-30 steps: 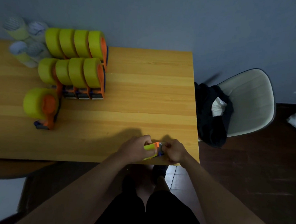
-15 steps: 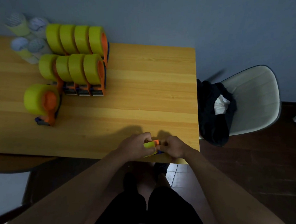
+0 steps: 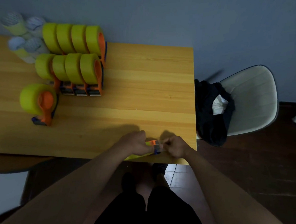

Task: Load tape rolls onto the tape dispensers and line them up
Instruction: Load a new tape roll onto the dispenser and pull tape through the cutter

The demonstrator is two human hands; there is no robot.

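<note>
A wooden worktop [image 3: 145, 81] stands against a grey wall. 2 rows of 4 loaded tape dispensers [image 3: 73, 56] stand far left. At the near edge, the left hand [image 3: 135, 143] grips a dispenser [image 3: 153, 146]; the right hand [image 3: 175, 145] pinches at its end.

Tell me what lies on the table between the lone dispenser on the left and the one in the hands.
Nothing: in the head view only bare table lies between the lone dispenser and the held dispenser.

Left hand [image 3: 135, 143] and right hand [image 3: 175, 146] close together, fingers curled in a grip; both forearms extended forward, converging.
</note>
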